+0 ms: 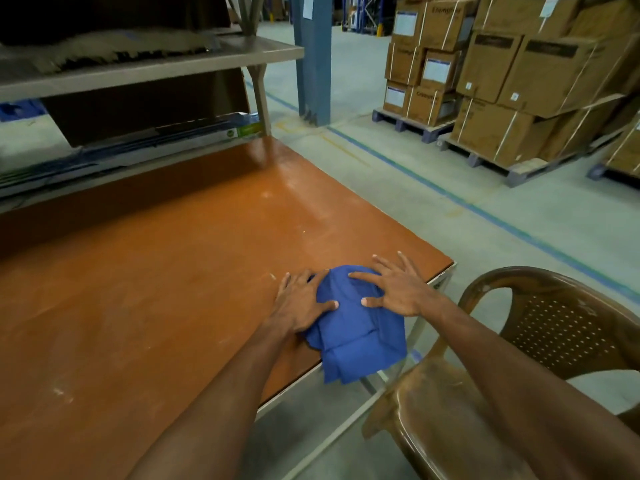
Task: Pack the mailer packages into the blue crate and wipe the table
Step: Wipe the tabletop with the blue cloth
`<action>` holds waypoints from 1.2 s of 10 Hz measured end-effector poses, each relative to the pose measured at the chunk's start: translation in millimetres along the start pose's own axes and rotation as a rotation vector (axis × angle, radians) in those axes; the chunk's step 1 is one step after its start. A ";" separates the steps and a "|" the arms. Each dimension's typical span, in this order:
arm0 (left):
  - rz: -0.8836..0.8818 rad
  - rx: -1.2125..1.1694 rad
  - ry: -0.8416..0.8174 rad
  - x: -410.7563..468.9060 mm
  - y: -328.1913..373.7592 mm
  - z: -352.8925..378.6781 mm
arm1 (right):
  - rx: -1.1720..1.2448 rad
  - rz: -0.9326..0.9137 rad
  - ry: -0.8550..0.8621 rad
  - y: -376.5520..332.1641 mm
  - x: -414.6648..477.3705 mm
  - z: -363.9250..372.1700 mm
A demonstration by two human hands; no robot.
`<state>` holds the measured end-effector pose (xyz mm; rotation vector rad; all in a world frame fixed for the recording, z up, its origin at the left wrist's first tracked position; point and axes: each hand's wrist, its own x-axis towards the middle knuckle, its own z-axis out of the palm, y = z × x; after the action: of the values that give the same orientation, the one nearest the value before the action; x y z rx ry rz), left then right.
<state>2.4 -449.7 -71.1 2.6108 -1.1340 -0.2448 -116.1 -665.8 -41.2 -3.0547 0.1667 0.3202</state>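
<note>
A person stands at one long orange-brown table (156,271) in a warehouse, with both bare forearms reaching forward. One blue cloth (356,337), loosely folded, lies at the table's near right edge, close to the corner, and its lower part hangs over the edge. Two hands press on it. The left hand (301,306) lies flat on the cloth's left side, fingers straight and spread, thumb on the fabric and fingertips reaching onto the tabletop. The right hand (398,289) lies flat on the cloth's upper right part, all five fingers splayed wide, thumb and forefinger on the fabric and the outer fingers over the table beyond it. Neither hand curls round the cloth; both are flat, fingers apart, with the two thumbs pointing toward each other and a small gap between them. The tabletop shows pale scuffs and dusty streaks. One brown plastic chair (519,341) with a perforated back stands just beside the table's right edge. One grey shelf (156,67) runs above the far side of the table. One blue steel pillar (313,57) rises behind the table's far corner. To the right, well apart, strapped cardboard boxes (519,71), more than a dozen, are stacked on at least three pallets (412,124). One blue floor line (485,211) runs between the table and the pallets.
</note>
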 end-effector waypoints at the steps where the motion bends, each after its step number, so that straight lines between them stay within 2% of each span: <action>1: 0.026 -0.004 0.083 1.0 13.5 -4.0 | -0.019 -0.026 0.151 -10.4 -6.6 2.1; 2: 0.066 -0.061 0.209 -4.2 25.1 -0.3 | 0.056 -0.008 0.338 -18.4 -19.7 11.1; 3: 0.113 -0.417 0.315 -7.0 43.4 1.6 | 0.181 -0.039 0.430 -8.5 -42.0 12.5; 4: 0.159 -0.639 0.418 -2.0 75.5 -2.2 | 0.402 -0.069 0.586 9.5 -71.6 0.6; 5: 0.202 -0.689 0.446 10.4 119.3 -8.0 | 0.706 -0.024 0.743 38.8 -96.4 -9.0; 6: 0.220 -0.831 0.450 23.9 169.2 -7.7 | 0.831 0.094 0.926 73.7 -134.6 -16.0; 7: 0.216 -0.855 0.346 30.8 216.1 6.9 | 0.830 0.130 0.852 97.6 -169.7 2.6; 8: 0.187 -0.843 0.219 35.9 249.3 45.8 | 0.777 0.193 0.774 123.3 -199.8 51.7; 9: 0.173 -0.750 0.037 33.3 270.3 103.5 | 0.828 0.359 0.718 138.7 -225.9 104.0; 10: 0.199 -0.683 -0.227 22.6 280.6 163.1 | 0.830 0.506 0.627 144.1 -247.9 160.4; 11: 0.201 -0.607 -0.345 26.1 275.4 232.4 | 0.921 0.646 0.587 153.6 -254.7 222.4; 12: 0.209 -0.550 -0.449 36.3 266.3 310.1 | 1.042 0.740 0.429 161.4 -247.0 316.2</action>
<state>-238.1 -708.7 -279.8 1.9838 -1.2406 -0.9801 -438.9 -776.9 -306.7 -1.8769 1.0812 -0.3221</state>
